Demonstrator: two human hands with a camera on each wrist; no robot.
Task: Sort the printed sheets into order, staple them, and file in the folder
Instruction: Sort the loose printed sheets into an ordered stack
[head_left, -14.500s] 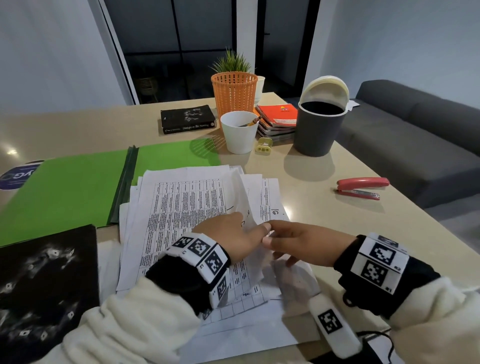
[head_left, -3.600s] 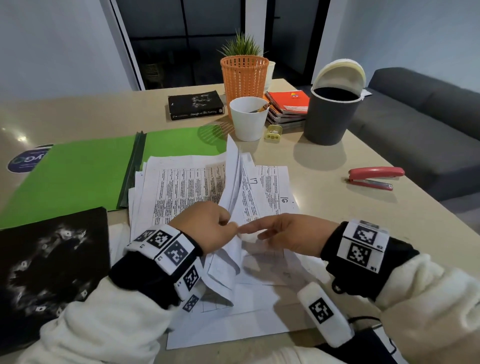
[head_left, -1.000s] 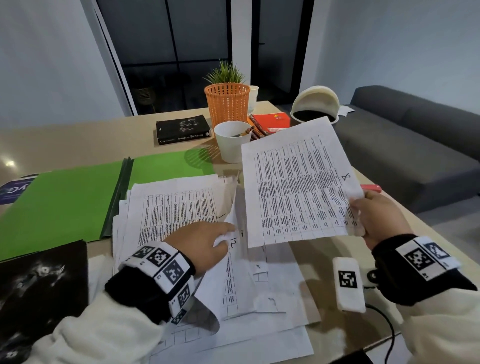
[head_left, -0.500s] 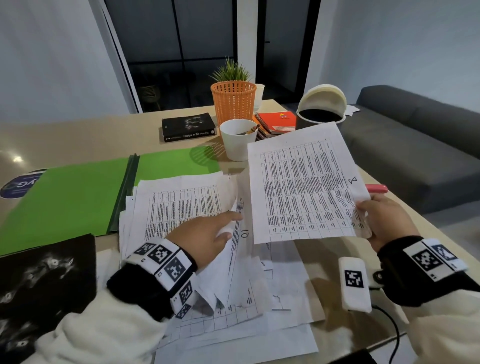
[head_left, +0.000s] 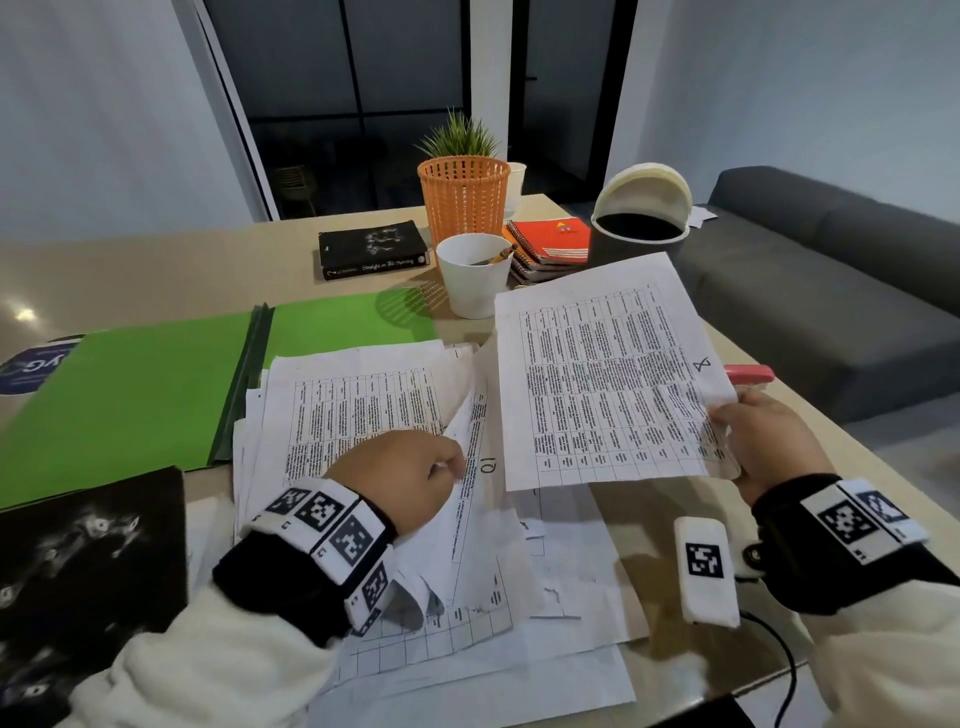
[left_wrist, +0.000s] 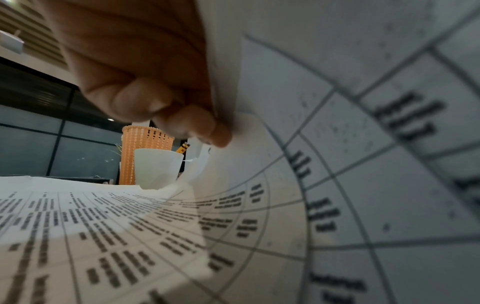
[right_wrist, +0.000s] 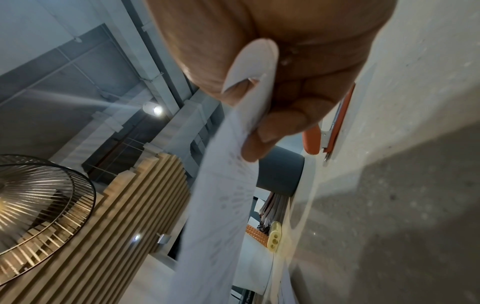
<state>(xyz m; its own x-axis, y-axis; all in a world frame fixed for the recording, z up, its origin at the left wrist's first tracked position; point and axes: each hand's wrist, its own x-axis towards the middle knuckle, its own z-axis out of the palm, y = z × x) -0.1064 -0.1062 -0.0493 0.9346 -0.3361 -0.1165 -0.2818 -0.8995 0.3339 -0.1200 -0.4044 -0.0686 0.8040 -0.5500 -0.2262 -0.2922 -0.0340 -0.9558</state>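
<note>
A loose pile of printed sheets lies in front of me on the table, partly over the open green folder. My left hand pinches the lifted corners of a few sheets of the pile, bending them up beside a page marked 10. My right hand holds one printed sheet marked 8 by its lower right corner, raised above the table; its thumb and fingers pinch that sheet. The red stapler lies on the table just behind the right hand, mostly hidden by the sheet.
Behind the papers stand a white cup with a pencil, an orange basket, a black book, orange notebooks and a grey bin. A black book lies at the near left. A grey sofa is right of the table.
The right hand pulled the sheet marked 8 out of the pile and holds it raised, now tilted a little lower. The left hand curled tighter on the lifted corners.
</note>
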